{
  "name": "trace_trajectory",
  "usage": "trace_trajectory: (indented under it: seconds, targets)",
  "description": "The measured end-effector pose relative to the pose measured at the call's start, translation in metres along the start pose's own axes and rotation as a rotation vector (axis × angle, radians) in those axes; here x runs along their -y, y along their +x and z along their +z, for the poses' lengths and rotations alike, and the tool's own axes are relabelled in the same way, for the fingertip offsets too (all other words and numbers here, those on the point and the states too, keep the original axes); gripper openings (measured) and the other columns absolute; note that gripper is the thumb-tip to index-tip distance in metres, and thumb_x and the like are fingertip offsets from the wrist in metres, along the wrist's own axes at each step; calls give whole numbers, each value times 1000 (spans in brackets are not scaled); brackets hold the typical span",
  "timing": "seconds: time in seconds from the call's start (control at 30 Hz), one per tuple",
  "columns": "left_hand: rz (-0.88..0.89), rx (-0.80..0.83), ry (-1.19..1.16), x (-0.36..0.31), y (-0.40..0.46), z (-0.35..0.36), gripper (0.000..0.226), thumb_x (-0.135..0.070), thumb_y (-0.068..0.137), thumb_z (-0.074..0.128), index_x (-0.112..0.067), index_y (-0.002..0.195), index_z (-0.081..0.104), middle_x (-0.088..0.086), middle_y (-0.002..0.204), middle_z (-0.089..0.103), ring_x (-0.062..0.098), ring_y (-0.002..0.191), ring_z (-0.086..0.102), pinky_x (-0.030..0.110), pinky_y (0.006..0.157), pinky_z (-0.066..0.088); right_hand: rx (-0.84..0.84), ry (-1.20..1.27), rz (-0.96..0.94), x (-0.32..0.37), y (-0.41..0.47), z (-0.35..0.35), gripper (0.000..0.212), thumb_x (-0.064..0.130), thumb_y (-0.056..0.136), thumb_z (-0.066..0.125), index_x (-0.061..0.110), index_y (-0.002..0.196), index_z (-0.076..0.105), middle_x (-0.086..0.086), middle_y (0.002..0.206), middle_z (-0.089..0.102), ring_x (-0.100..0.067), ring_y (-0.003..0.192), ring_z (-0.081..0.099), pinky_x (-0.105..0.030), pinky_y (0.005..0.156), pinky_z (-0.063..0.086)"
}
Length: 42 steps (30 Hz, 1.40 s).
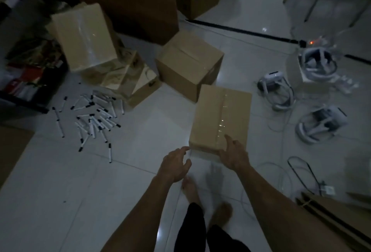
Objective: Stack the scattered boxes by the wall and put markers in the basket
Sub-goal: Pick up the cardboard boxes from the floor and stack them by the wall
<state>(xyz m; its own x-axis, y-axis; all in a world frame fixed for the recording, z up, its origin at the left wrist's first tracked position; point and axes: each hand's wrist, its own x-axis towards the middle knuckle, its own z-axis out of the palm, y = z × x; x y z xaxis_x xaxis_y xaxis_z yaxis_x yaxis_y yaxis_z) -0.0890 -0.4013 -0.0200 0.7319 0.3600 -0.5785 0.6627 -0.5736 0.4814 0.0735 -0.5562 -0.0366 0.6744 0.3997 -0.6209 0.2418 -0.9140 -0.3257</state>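
A taped cardboard box (217, 115) lies on the white tiled floor in front of me. My right hand (233, 152) rests on its near top edge with fingers spread. My left hand (176, 161) hovers open at the box's near left corner, fingertips close to it. A second box (187, 65) stands behind it. A third box (84, 37) leans tilted at the back left on a crumpled box (136, 83). Several black-capped white markers (94, 119) are scattered on the floor to the left. No basket is clearly visible.
Tall brown boxes (130, 0) stand at the back. A dark crate (30, 79) of items sits far left. White headsets (275, 89) and cables lie on the right, flat cardboard (331, 215) at lower right. My bare feet (192, 191) stand below the hands.
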Motion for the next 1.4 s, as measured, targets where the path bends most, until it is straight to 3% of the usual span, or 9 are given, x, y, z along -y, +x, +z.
trace_trajectory:
  seconds: [0.13,0.23,0.33,0.4,0.53,0.73,0.93,1.2,1.4]
  targets:
    - [15,-5,-35,27,89,47,54,-32,99,48,-23,150,32,7,146,42,28,130,44,37,107,37,-65,86,87,-47,75,40,65,41,97,49,23,153,24,-17,146,40,-38,134,38,-52,104,35]
    - [24,-103,-115,46,166,77,58,-31,98,50,-21,151,29,8,150,34,29,132,42,40,108,37,-179,120,161,-80,142,68,67,43,93,52,26,152,25,-15,149,35,-38,135,36,-54,106,33]
    - [4,-179,-193,60,235,106,68,-34,98,51,-20,155,17,7,159,18,27,141,30,43,114,30,-302,108,231,-112,201,90,80,54,88,56,27,153,17,-16,157,21,-40,141,25,-58,111,26]
    - [-39,-165,-261,67,266,130,76,-37,98,50,-23,156,4,4,163,8,24,145,23,40,115,25,-348,172,244,-126,231,103,87,62,85,54,31,153,10,-15,159,14,-45,138,29,-60,111,27]
    - [-111,-225,-404,73,274,172,83,-38,97,51,-29,156,-7,6,157,23,29,134,38,42,109,35,-412,239,214,-129,253,125,92,63,83,58,37,152,5,-12,157,15,-48,132,34,-61,107,33]
    - [-303,-430,-508,102,235,191,85,-33,95,55,-32,156,-4,5,151,30,31,125,44,48,101,43,-362,145,13,-99,252,150,91,59,84,61,35,153,6,-17,158,13,-49,133,32,-60,108,31]
    - [-479,-553,-617,143,184,199,88,-25,96,56,-29,155,-9,8,152,25,34,130,41,53,99,45,-259,7,-253,-36,256,175,91,61,85,58,31,155,8,-17,158,13,-45,129,34,-58,105,32]
    - [-701,-724,-818,156,166,206,82,-28,101,47,-22,154,-15,15,156,16,36,134,38,46,103,40,-145,-230,-620,66,292,186,87,60,87,55,34,155,7,-13,158,12,-42,129,33,-54,106,31]
    - [-828,-812,-872,150,176,204,87,-32,98,53,-24,155,-11,11,156,20,37,124,50,44,95,44,-86,-318,-712,92,310,190,88,62,86,54,37,154,6,-12,158,12,-43,131,31,-56,107,31]
